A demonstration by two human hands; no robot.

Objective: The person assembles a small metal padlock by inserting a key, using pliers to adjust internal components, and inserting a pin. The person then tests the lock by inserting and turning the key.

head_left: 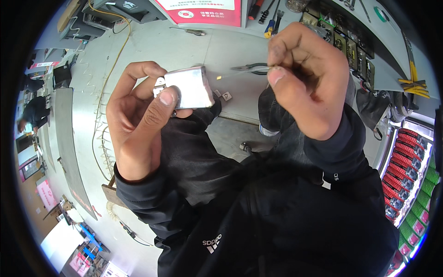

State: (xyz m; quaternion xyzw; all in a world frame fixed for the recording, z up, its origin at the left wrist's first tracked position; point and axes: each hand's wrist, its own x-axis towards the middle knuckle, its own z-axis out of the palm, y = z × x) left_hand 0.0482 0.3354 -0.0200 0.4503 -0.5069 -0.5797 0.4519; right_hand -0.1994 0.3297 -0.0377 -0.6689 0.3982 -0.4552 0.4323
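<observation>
My left hand [143,106] grips a shiny silver rectangular metal case [191,87], shaped like a lighter insert, between thumb and fingers. A small whitish metal fitting [159,87] sticks out of its left end. Raised to the right, my right hand [309,76] pinches a thin translucent strip [258,70] between thumb and forefinger. The strip points left toward the case without touching it, and a tiny yellow piece [219,78] shows near its far end. Pliers with dark handles [242,68] lie on the bench behind the strip, partly hidden by my right hand.
Two small square pieces [226,96] lie near the bench's front edge. A screwdriver [196,32] and a red printed sheet [203,14] are farther back. Trays of small parts [350,55] stand at the right. A yellow cable [121,51] crosses the left side; another person [34,113] bends over far left.
</observation>
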